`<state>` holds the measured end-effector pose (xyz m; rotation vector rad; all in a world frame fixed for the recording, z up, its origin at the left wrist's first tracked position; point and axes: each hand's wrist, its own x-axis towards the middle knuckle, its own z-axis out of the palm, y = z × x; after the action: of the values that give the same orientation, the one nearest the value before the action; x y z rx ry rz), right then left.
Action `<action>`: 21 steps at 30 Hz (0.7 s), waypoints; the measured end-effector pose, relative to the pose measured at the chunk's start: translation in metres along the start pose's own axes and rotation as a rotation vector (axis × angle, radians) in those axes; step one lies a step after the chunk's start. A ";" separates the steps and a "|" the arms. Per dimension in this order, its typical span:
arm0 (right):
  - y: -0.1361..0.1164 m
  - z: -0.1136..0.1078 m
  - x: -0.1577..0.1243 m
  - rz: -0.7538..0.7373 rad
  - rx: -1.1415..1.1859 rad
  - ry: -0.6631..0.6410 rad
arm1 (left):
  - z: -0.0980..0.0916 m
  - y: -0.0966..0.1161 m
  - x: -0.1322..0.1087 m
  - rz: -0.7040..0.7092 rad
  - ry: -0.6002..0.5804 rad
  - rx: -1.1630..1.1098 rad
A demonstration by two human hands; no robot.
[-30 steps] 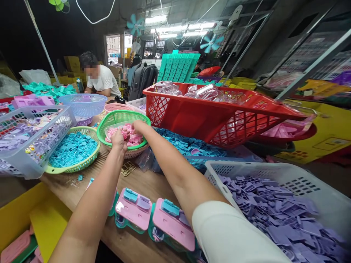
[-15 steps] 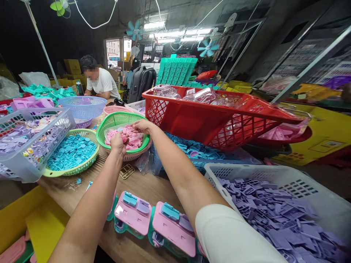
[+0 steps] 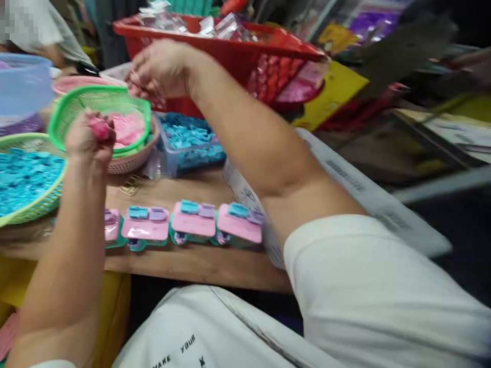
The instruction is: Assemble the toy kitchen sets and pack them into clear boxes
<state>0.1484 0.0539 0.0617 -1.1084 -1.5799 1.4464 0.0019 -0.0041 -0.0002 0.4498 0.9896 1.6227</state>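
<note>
Though blur hides detail, left hand (image 3: 86, 139) clutches pink pieces (image 3: 100, 131)

The right hand (image 3: 161, 69) has lifted out of the green basket (image 3: 76, 94) to above its far rim. The left hand (image 3: 88, 138) has drawn back to its near rim, fist around pink pieces (image 3: 100, 130).

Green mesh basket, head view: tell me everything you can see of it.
The round green plastic mesh basket has a thick rim and lattice walls, blurred. It sits tilted toward the camera, nested in a pink plastic basket on the wooden table, holding small pink plastic pieces. The left hand, closed on a pink piece, overlaps its near left rim; contact is unclear. The right hand hovers above its far right edge.
</note>
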 end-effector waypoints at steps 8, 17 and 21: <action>0.055 -0.042 -0.289 -0.083 -0.269 -0.140 | -0.059 -0.129 -0.175 -0.067 -0.748 0.452; 0.301 -0.020 -0.347 -0.077 -0.895 0.527 | -0.072 -0.276 -0.170 0.679 -0.932 1.048; 0.314 -0.020 -0.351 -0.341 -0.914 0.515 | -0.076 -0.277 -0.166 0.957 -0.929 1.207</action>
<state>0.3387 -0.2616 -0.2320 -1.4413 -1.9272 0.1254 0.1646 -0.1808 -0.2287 2.5144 0.9205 1.0562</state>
